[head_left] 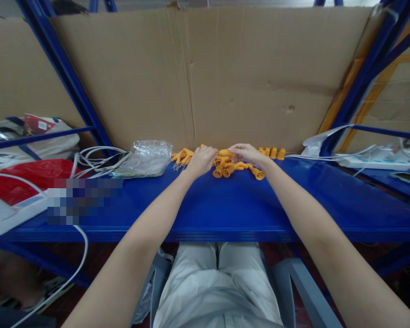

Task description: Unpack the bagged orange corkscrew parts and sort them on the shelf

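A heap of small orange plastic parts (225, 167) lies at the back of the blue shelf (225, 209), against the cardboard wall. My left hand (201, 160) rests on the left side of the heap with its fingers curled into the parts. My right hand (248, 154) reaches in from the right, fingers bent over the top of the heap. What each hand grips is hidden by the fingers. More orange parts (272, 152) stand in a short row to the right, and a few others (181, 156) lie to the left.
A crumpled clear plastic bag (145, 158) and white cables (95, 157) lie left of the heap. Red and white items (17, 182) fill the far left. A white power strip (372, 161) and a phone (408, 178) sit at the right. Blue rack posts frame both sides.
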### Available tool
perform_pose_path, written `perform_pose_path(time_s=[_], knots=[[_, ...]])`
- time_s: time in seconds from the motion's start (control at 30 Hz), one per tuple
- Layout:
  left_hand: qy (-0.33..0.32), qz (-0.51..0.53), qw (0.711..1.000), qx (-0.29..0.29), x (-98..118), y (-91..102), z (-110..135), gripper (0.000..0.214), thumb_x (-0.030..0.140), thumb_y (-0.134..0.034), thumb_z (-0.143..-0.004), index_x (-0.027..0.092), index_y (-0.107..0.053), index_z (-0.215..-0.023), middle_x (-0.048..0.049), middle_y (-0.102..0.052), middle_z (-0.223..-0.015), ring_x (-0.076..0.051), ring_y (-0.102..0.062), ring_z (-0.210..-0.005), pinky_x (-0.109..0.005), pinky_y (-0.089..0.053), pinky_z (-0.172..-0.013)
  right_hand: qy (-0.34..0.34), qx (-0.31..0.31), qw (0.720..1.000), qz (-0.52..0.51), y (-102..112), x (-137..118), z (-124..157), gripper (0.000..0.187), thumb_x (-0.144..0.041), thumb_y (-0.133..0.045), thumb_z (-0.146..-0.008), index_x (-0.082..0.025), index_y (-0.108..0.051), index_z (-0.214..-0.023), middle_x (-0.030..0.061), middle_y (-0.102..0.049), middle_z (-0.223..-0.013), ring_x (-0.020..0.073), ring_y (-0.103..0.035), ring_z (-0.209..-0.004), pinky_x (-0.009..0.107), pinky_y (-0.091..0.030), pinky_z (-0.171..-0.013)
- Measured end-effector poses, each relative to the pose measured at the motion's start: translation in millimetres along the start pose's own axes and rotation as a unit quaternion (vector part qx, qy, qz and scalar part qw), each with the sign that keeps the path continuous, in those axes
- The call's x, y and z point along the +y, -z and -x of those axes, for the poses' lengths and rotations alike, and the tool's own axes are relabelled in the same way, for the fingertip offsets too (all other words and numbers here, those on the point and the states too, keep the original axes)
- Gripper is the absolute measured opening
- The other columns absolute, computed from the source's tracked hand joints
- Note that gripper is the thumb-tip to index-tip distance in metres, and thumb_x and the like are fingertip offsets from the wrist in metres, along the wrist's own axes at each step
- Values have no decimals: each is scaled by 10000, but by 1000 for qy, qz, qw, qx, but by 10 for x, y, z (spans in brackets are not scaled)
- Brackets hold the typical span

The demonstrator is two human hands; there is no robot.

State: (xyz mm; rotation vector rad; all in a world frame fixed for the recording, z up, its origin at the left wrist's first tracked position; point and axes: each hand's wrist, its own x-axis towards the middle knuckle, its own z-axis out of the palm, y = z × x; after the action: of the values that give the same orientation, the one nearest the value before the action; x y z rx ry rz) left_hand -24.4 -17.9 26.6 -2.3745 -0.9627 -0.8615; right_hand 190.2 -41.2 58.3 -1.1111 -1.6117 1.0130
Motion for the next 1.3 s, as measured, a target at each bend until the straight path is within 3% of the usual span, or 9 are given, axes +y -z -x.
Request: perform_pose_path(time_s=[0.33, 0.6, 0.8, 0.97, 1.3], knots=[[1, 7, 1000, -30, 47, 26, -10, 251, 221, -455, -948, 200, -685, -1046, -119, -727, -993, -286, -625, -1001, -419, -447, -863, 84, -31, 992, 86, 120, 96, -32, 251, -388, -812, -779, -206, -640, -799, -18, -672, -658, 107, -573, -543, 250, -534, -577], [-13, 8, 999, -32, 33, 60, -10, 273, 230, -438, -949, 196, -690, -1048, -113, -730, -990, -273, -630, -994, -409, -446, -856, 79, -25, 981, 178, 102, 48, -53, 113, -291, -654, -895, -196, -641, -834, 20, -707, -751, 138, -623, -637, 268, -522, -639], [-53, -27, 997, -56, 116, 96, -29, 259, 243, -429, -956, 188, -682, -948, -129, -722, -933, -286, -629, -962, -416, -428, -821, 156, -49, 914, 372, 62, -40, -6, 171, -339, -666, -884, -187, -725, -934, 66, -764, -962, 214, -687, -896, 305, -509, -805], [-58, -22, 996, -67, 135, 69, -29, 238, 233, -447, -947, 188, -680, -969, -129, -719, -935, -283, -631, -954, -414, -414, -822, 147, -54, 840, 520, -82, -80, 38, 234, -297, -635, -907, -212, -716, -1109, 93, -756, -1149, 264, -676, -1080, 346, -457, -883], [-4, -22, 999, -45, 94, 47, -15, 234, 233, -449, -932, 182, -674, -967, -137, -720, -936, -296, -643, -954, -429, -415, -839, 211, -5, 763, 611, -223, -102, 86, 232, -227, -512, -961, -164, -674, -1115, 157, -742, -1162, 298, -642, -1123, 376, -316, -868]])
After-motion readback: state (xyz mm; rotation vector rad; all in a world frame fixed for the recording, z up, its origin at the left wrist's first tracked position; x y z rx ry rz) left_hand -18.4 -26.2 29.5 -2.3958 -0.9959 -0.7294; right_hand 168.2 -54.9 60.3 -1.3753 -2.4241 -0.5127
